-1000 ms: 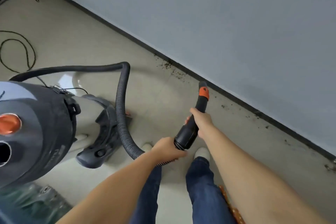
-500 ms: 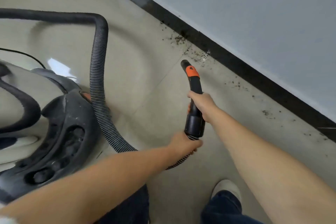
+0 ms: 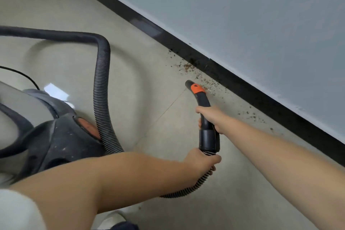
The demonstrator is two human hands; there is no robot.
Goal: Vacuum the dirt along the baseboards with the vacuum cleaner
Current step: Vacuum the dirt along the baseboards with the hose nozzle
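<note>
Right hand [image 3: 210, 117] wrapped round black nozzle tube [image 3: 204, 103] mid-length, left hand [image 3: 202, 160] gripping ribbed hose [image 3: 101, 88] just behind the tube's rear cuff. Nozzle tip with orange collar [image 3: 197, 89] down near beige tile floor [image 3: 158, 61], just beside brown dirt [image 3: 188, 65] scattered along black baseboard [image 3: 242, 88] under grey wall [image 3: 242, 15]; can't tell if tip touches floor. Vacuum cleaner body [image 3: 56, 140] on floor at left, well apart from baseboard, hose looping up from its front and back down to left hand, thin black cable [image 3: 22, 75] behind it.
</note>
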